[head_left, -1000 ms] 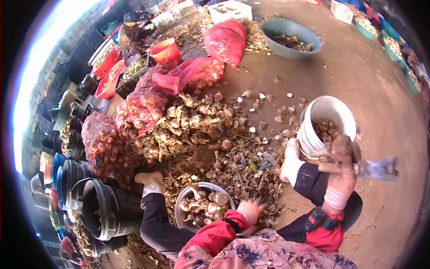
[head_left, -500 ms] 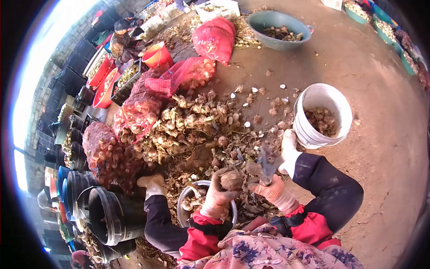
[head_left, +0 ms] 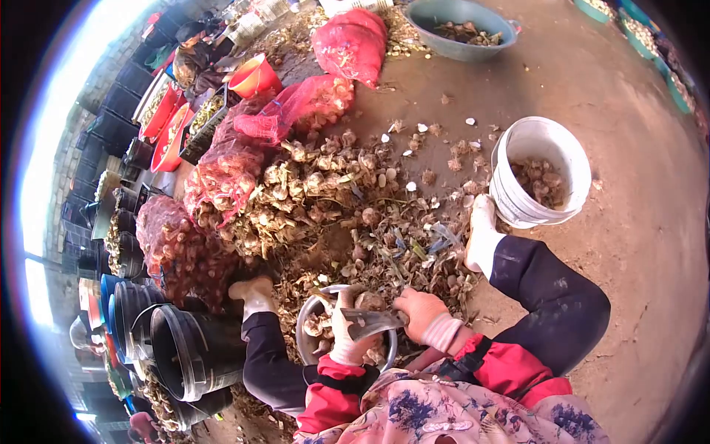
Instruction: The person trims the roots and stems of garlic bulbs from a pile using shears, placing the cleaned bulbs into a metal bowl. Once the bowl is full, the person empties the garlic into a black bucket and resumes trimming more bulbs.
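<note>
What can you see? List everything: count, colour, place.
Bulb: one, brown, left hand
Tool: one, grey, right hand
Bowl: one, grey, lower centre
Bulb pile: one, tan, centre
Peelings: many, brown, beside bowl
Sacks: several, red, left and top
Bucket: one, white, right
Pails: several, black, left
Basin: one, teal, top
Tubs: several, red, upper left
Worker: at least one, dark clothes, upper left
Hands: two, red sleeves, lower centre
Trousered legs: two, black, flanking bowl
Smock: one, pink, bottom

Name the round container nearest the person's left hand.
The small round grey basin right under the left hand; the white plastic bucket, black plastic buckets and large round teal tub stand farther off.
</note>
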Demonstrator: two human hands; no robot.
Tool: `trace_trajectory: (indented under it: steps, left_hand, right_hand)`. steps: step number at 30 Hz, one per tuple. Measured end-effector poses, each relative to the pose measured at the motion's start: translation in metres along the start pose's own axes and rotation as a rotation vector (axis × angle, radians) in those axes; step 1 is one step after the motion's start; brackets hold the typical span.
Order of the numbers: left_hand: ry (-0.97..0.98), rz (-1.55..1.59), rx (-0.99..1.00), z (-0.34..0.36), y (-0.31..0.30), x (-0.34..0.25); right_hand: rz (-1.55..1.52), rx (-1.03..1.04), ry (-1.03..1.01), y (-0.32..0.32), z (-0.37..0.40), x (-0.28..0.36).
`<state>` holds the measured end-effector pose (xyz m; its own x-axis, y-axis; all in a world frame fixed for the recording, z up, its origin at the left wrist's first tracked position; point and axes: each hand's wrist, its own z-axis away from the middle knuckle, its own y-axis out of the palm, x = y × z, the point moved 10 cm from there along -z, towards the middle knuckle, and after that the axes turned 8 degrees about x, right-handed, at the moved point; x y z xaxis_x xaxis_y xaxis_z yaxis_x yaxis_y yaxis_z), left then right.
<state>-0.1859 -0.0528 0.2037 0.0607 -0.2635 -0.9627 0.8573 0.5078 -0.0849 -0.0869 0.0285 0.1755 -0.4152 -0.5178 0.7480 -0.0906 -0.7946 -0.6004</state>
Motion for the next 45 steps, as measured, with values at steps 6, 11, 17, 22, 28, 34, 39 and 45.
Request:
trace_trajectory:
  steps: [6,11,17,22,28,34,39,45]
  left_hand:
    - [-0.033,-0.14,-0.115,0.013,-0.003,0.005]
    - [0.248,-0.358,-0.115,0.047,-0.011,-0.059]
    - [0.174,0.685,-0.1,0.046,-0.061,-0.008]
    - [0.276,0.864,0.014,0.043,-0.045,-0.03]
    - [0.106,0.949,-0.071,0.047,-0.041,0.016]
    - [0.039,1.033,0.108,0.059,-0.04,-0.005]
    - [-0.31,-0.731,-0.145,0.073,-0.129,0.055]
    - [-0.071,-0.556,-0.259,-0.124,-0.118,0.087]
  right_hand:
    - [-0.068,-0.087,-0.116,0.024,-0.012,-0.024]
    - [-0.222,-0.034,0.559,0.051,-0.005,-0.192]
    - [-0.592,-0.435,-0.017,0.01,-0.015,-0.066]
    - [-0.366,-0.306,-0.365,0.009,0.001,0.037]
    - [-0.484,-0.299,-0.456,0.014,-0.008,0.052]
    - [-0.64,-0.026,0.479,0.127,-0.032,-0.151]
    - [-0.979,-0.29,0.398,0.102,-0.034,-0.151]
    - [-1.065,-0.304,0.385,0.088,-0.046,-0.122]
